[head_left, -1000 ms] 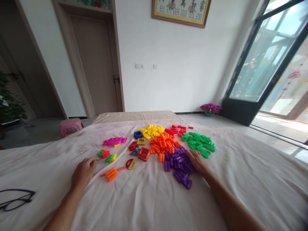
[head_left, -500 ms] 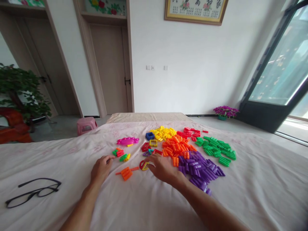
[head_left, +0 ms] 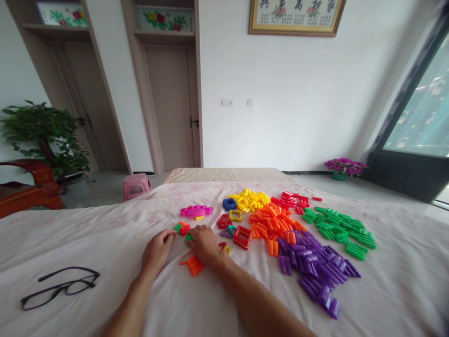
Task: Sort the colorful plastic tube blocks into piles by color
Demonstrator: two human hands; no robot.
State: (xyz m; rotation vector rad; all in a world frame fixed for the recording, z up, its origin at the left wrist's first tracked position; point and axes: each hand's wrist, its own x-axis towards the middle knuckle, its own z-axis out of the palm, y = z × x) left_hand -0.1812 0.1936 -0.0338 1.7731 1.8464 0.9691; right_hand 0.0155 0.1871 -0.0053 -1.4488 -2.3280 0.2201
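Note:
My left hand rests on the cloth, its fingers loosely bent with a gap at the thumb and nothing seen between them. Its index fingertip is right by a small cluster of green, orange and red plastic pieces. My right hand lies over a green piece, only part of which shows; its fingertips point down and its grip is hidden. Below that hand sits an orange joined piece, partly covered by it. Beside the right wrist are red and yellow number-like pieces.
Heaps of yellow, orange, purple, green and red pieces spread to the right. Hollow frames, among them a red square, stand mid-table. A pink piece lies beyond my hands; black glasses lie left.
My right hand has moved left from the number-like pieces to the green piece, uncovering the red square frame. The left hand remains beside the small cluster. The view has shifted slightly left.

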